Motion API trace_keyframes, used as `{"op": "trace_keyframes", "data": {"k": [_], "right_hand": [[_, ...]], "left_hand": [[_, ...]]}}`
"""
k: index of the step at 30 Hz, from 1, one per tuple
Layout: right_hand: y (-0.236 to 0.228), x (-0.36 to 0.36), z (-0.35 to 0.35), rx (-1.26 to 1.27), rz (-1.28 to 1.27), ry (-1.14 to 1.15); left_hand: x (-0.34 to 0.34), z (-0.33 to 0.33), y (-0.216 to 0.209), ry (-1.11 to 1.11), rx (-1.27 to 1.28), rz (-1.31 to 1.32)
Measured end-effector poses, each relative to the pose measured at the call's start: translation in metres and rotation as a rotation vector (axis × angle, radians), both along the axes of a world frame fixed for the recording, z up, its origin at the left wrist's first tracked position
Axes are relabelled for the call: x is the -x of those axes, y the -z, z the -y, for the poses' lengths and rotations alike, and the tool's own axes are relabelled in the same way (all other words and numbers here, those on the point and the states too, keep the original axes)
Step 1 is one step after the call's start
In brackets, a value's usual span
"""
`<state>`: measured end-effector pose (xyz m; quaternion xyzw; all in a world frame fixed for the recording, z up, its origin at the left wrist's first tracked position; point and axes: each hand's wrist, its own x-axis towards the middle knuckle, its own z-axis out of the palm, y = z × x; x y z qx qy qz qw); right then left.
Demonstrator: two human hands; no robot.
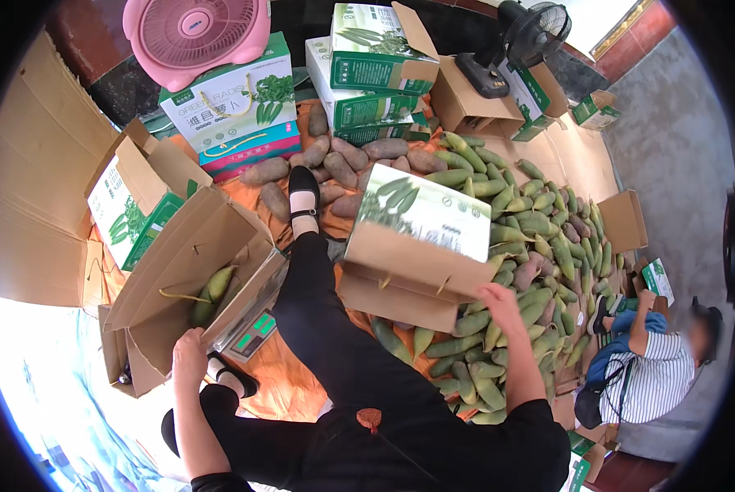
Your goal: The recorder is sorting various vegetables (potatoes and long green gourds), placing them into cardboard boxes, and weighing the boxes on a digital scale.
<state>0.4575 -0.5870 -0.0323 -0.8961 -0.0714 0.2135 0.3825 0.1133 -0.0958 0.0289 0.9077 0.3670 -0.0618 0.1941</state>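
My left hand (189, 354) is closed on the near edge of an open brown cardboard carton (183, 262). Inside that carton lie green radishes (211, 291), partly hidden by its walls. Beneath its right side shows a digital scale (257, 334) with a green-lit display. To the right, my right hand (501, 305) is closed at the corner of a second carton (420, 262), printed white and green on one face, its flaps hanging toward me. This carton is tilted over the edge of the radish pile.
A large heap of green radishes (539, 230) covers the right side, with reddish-brown tubers (343, 168) behind. Printed cartons (384, 49), a pink fan (195, 33) and a black fan (531, 33) stand at the back. At far right another person (654, 361) sits low.
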Motion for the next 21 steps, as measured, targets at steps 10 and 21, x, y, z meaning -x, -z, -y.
{"op": "trace_keyframes", "data": {"k": [10,21], "right_hand": [[0.122,0.106,-0.169,-0.252,-1.007,-0.154],[0.167,0.07,-0.277,-1.137,-0.994,0.959]], "left_hand": [[0.0,0.0,0.001,0.047,-0.017,0.013],[0.007,-0.002,0.008,0.005,-0.037,0.031]]}}
